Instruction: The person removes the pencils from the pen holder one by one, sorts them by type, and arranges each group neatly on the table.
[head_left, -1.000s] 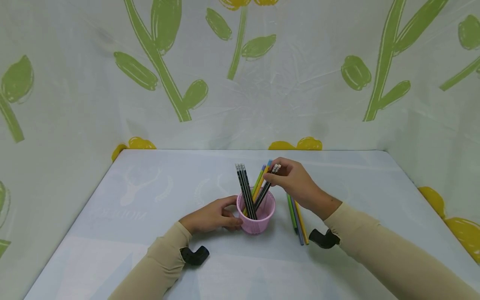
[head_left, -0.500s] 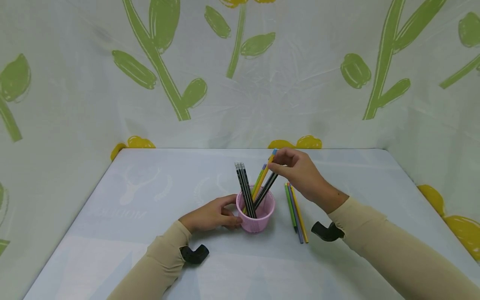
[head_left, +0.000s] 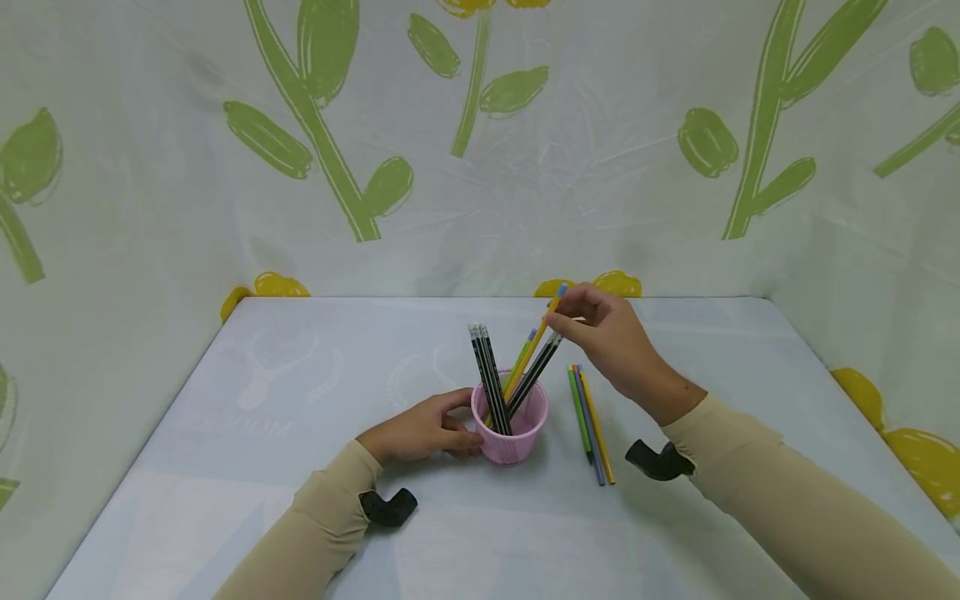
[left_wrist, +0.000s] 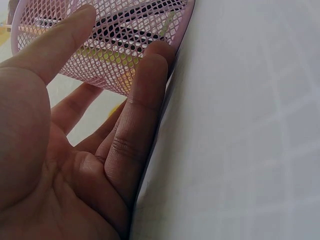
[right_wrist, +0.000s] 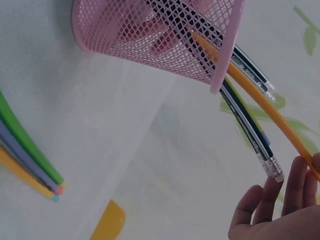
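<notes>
- Pink mesh cup [head_left: 510, 450], upright on the pale table [head_left: 487, 542], with pencils leaning inside it.
- Left hand [head_left: 423, 429], at the cup's left side: we see thumb and fingers bent loosely round the mesh wall, holding it low down. A light, steady hold seems best here, so that the cup neither slides nor tips.
- Loose pencils [head_left: 589, 425], one green, one bluish purple, one yellow, lying side by side to the right of the cup, apart from it.
- Black pencils [head_left: 493, 383] in the cup, some leaning left, others right, eraser ends up; a green pencil [head_left: 524, 348] leans among them.
- Yellow pencil [head_left: 537, 339], slanting up to the right from the cup, blue end highest. Mesh and neighbouring pencils keep us from telling exactly where its point sits.
- Right hand [head_left: 618, 342]: thumb and fingertips meet in a pinch near the blue end. Other fingers curve close to the black pencils' erasers; we cannot tell whether they touch. We would move the pencil along its own slant, so that it does not drag its neighbours.
- Beyond the table, a white wall covering [head_left: 585, 225] printed with green leaves.
</notes>
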